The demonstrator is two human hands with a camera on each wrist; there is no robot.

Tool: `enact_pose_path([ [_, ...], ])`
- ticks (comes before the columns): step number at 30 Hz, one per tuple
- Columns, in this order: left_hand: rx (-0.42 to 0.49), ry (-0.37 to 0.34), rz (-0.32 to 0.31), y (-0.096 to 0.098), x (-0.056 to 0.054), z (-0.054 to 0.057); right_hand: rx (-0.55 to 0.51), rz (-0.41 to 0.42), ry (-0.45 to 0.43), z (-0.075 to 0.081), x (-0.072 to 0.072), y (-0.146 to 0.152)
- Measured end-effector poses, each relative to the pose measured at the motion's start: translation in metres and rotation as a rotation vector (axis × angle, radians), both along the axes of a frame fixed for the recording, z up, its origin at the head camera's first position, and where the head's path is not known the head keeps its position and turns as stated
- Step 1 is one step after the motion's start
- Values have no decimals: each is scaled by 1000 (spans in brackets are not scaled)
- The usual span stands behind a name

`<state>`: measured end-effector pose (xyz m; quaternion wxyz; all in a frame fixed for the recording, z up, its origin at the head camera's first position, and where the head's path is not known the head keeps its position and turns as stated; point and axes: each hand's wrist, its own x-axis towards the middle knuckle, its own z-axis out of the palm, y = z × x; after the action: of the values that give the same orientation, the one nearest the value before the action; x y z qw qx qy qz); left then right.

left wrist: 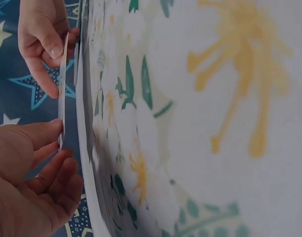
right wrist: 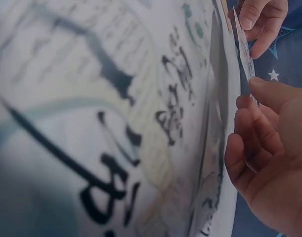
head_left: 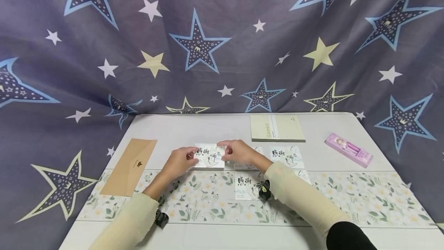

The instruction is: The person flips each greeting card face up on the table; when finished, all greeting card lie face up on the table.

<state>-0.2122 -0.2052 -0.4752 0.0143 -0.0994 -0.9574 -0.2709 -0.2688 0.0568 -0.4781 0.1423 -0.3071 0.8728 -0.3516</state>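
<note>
A white card (head_left: pixel 209 156) printed with black brush lettering is held between both hands over the middle of the table. My left hand (head_left: pixel 179 161) pinches its left edge with thumb and fingers, while my right hand (head_left: pixel 239 151) pinches the right edge. Seen edge-on in the left wrist view, the thin card (left wrist: pixel 63 91) spans the space between the two hands. Matching cards lie flat to the right: one (head_left: pixel 287 156) beyond the right wrist, another (head_left: pixel 244 186) nearer the front. Others are partly hidden under the right hand and sleeve.
A brown paper envelope (head_left: pixel 126 169) lies slanted at the left. Toward the back right sits a beige notebook (head_left: pixel 286 128), with a purple-pink pen box (head_left: pixel 348 149) farther right. A floral strip (head_left: pixel 347 200) crosses the table; a star-patterned cloth (head_left: pixel 222 53) hangs behind.
</note>
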Motion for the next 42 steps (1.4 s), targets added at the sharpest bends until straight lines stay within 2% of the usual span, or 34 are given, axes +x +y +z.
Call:
enact_pose_path([
  [6,-39,-57,-6,5,-2,-3,45,-18,-11,-3,-1,-1],
  [15,-100,-118,28,13,-3,-3,69,-29,-5,-6,-6,-3],
  [26,-155,-123,-9,17,-5,0,103,-18,-30,-5,-6,-2],
  [33,-204,-147,-45,17,-7,-1,154,0,-10,-5,-8,-4],
  [42,-216,-159,-53,17,-8,2,182,4,8,-6,-8,-5],
])
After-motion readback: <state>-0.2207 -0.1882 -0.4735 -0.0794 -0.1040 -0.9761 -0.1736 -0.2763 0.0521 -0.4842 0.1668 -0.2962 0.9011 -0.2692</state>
